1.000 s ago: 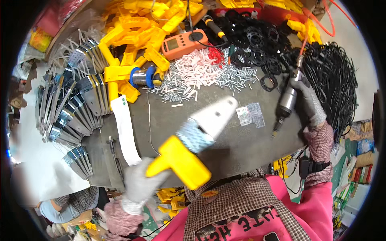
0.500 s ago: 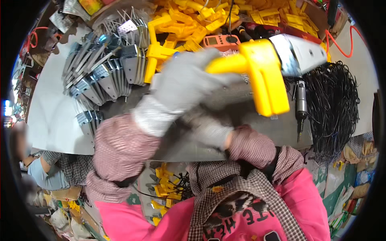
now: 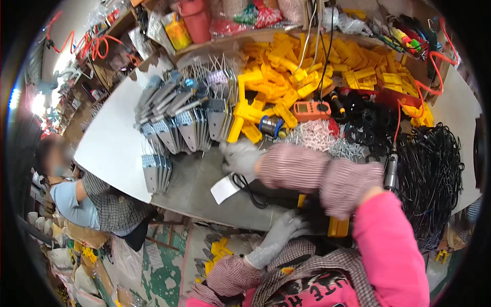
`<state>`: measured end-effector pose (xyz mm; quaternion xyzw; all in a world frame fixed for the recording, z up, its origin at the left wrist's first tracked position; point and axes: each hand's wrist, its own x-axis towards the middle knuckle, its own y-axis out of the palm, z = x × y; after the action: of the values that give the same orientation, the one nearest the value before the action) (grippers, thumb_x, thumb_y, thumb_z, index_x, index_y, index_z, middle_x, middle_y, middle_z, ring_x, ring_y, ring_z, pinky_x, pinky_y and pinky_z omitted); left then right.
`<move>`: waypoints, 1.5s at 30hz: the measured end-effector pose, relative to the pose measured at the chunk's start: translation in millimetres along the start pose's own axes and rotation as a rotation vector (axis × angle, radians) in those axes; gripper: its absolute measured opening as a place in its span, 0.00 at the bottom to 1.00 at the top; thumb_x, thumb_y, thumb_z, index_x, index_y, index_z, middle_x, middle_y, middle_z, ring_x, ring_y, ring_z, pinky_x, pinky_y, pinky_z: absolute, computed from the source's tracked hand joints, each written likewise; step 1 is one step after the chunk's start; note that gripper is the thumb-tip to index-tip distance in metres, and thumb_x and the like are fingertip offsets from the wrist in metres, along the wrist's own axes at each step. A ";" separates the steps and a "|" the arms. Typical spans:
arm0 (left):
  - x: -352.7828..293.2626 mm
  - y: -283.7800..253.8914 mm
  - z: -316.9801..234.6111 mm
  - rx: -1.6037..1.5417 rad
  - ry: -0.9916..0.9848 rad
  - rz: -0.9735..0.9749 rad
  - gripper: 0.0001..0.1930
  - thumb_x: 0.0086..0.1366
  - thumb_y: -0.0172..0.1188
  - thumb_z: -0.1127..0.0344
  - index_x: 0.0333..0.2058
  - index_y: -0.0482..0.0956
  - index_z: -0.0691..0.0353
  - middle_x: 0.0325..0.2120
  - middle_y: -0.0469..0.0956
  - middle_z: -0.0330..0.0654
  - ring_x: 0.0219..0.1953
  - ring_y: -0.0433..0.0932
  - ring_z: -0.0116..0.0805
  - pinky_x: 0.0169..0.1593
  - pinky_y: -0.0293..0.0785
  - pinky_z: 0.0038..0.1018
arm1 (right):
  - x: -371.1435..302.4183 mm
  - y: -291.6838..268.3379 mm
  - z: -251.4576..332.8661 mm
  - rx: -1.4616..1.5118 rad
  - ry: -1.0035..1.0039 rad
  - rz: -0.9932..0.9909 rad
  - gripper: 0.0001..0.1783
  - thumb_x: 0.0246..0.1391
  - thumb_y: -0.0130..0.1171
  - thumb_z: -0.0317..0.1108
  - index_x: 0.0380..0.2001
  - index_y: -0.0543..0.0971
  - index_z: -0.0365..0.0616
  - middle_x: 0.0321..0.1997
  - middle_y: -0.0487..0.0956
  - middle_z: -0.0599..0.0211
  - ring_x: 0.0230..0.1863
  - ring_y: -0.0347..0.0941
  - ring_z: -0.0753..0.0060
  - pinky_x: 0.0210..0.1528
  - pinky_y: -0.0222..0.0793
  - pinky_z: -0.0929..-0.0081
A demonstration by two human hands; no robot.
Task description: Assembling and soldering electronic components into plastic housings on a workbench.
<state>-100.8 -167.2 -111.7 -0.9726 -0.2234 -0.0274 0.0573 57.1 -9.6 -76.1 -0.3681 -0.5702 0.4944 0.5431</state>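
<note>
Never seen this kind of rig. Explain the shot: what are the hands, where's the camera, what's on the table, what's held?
No robot here: these are a person's own two gloved hands. The view comes from a wide fisheye camera worn on the head and looking down, so straight edges bend near the rim. The right hand reaches across the table, close to a white slip and a looped black cable. The left hand is by the table's near edge. Whether either holds anything, I can't make out. Around them lie stacked grey flat parts, a heap of yellow plastic parts, an orange handheld device and, at right, a bundle of black cords.
</note>
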 end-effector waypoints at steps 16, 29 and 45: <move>202.0 3.7 -100.2 0.115 0.098 0.106 0.19 0.63 0.50 0.53 0.43 0.71 0.64 0.30 0.79 0.47 0.37 0.79 0.46 0.43 0.74 0.40 | -0.4 -264.6 -118.0 0.023 -0.086 -0.755 0.09 0.62 0.59 0.35 0.44 0.80 0.50 0.35 0.82 0.56 0.35 0.81 0.59 0.40 0.77 0.64; 134.1 -147.9 9.1 1.258 -0.250 -0.157 0.25 0.53 0.70 0.50 0.46 0.80 0.55 0.43 0.81 0.49 0.48 0.79 0.49 0.53 0.73 0.39 | -119.1 -151.3 -228.2 -0.154 0.401 0.305 0.10 0.50 0.57 0.32 0.34 0.85 0.48 0.38 0.84 0.55 0.44 0.81 0.54 0.45 0.75 0.59; 115.6 -132.4 -56.4 -0.285 -0.087 -0.233 0.29 0.64 0.61 0.71 0.62 0.66 0.72 0.48 0.79 0.46 0.45 0.80 0.31 0.49 0.77 0.26 | -102.6 -72.7 -42.4 1.266 0.386 -0.224 0.15 0.62 0.62 0.39 0.44 0.69 0.46 0.33 0.70 0.67 0.32 0.67 0.78 0.36 0.67 0.76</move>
<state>-56.4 -5.9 -33.5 -0.9388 -0.3305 -0.0231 -0.0941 121.5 -118.3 -35.6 0.0008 -0.0977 0.5995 0.7944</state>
